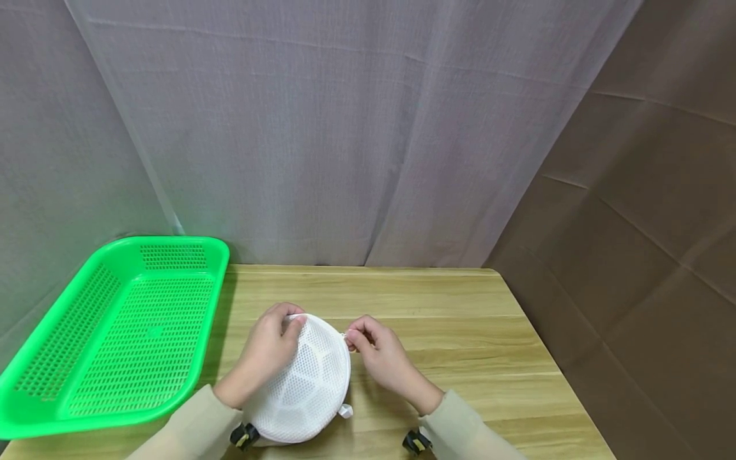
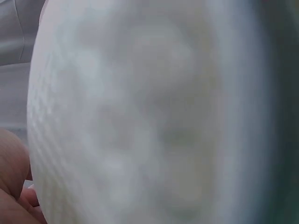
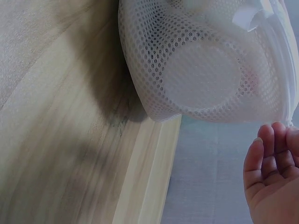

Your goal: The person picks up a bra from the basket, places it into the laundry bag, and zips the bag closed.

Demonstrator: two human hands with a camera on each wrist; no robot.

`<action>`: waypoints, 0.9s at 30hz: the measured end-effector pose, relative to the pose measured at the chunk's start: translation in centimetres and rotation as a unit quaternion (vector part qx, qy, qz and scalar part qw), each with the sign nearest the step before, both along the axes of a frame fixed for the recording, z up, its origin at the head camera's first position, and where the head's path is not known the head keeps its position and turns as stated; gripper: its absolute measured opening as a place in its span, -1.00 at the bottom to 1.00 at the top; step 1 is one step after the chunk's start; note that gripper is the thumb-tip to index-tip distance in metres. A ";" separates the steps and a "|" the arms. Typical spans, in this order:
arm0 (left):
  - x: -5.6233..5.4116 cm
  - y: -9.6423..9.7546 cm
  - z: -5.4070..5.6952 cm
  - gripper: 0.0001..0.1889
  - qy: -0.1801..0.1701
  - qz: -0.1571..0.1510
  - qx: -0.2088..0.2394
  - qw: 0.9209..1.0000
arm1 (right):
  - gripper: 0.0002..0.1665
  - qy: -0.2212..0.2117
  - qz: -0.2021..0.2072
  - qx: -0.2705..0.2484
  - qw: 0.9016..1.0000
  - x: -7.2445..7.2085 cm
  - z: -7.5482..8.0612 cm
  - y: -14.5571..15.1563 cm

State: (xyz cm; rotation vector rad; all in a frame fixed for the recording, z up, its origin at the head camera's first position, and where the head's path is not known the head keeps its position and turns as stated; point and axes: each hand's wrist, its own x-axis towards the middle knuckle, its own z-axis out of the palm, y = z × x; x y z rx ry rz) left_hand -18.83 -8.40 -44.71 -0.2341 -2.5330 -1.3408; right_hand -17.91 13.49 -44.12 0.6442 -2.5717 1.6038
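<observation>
A round white mesh laundry bag (image 1: 307, 390) with a piped rim is held tilted above the table. My left hand (image 1: 269, 348) grips its upper left edge, thumb on the mesh face and fingers behind. At the right side of the rim, my right hand (image 1: 384, 359) pinches a small zipper pull between thumb and fingers. A white fabric loop (image 1: 345, 411) sticks out from the lower right rim. Through the mesh in the right wrist view, a pale round shape (image 3: 201, 77) shows inside; its kind cannot be made out. Blurred mesh (image 2: 140, 112) fills most of the left wrist view.
A green plastic basket (image 1: 209, 319) with perforated walls stands at the left of the wooden table (image 1: 460, 332). Grey cloth (image 1: 287, 128) hangs behind the table, and a brown cloth (image 1: 644, 255) borders its right side.
</observation>
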 end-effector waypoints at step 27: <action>0.7 0.9 0.4 -0.78 0.064 -0.087 -0.075 0.991 | -0.88 0.022 -0.002 0.005 1.000 -0.7 -0.7 0.2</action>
